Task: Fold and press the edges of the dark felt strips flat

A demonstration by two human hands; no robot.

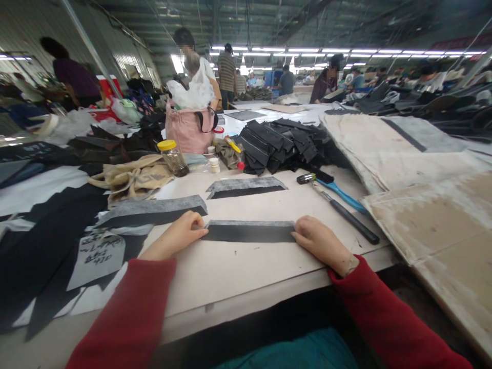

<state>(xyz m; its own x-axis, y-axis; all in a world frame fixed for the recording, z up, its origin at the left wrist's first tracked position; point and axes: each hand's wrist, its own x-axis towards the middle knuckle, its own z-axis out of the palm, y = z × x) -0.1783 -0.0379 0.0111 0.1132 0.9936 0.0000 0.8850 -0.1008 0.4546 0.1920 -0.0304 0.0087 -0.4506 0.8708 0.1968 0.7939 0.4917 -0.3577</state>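
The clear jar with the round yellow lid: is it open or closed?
Closed: the round yellow lid sits over the mouth of the clear jar.

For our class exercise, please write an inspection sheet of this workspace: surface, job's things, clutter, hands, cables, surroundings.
Surface: pale board, small dark marks.
Job's things: dark strip with grey far edge; similar far strip beyond, left strip leftward.
Clutter: heaped black pieces, yellow-lidded jar, pink bag, blue-handled tool, black-handled tool.
Hands: left hand at dark strip's left end, right hand at its right.
Cables: nothing seen on the board.
Surroundings: people, lit ceiling lights.
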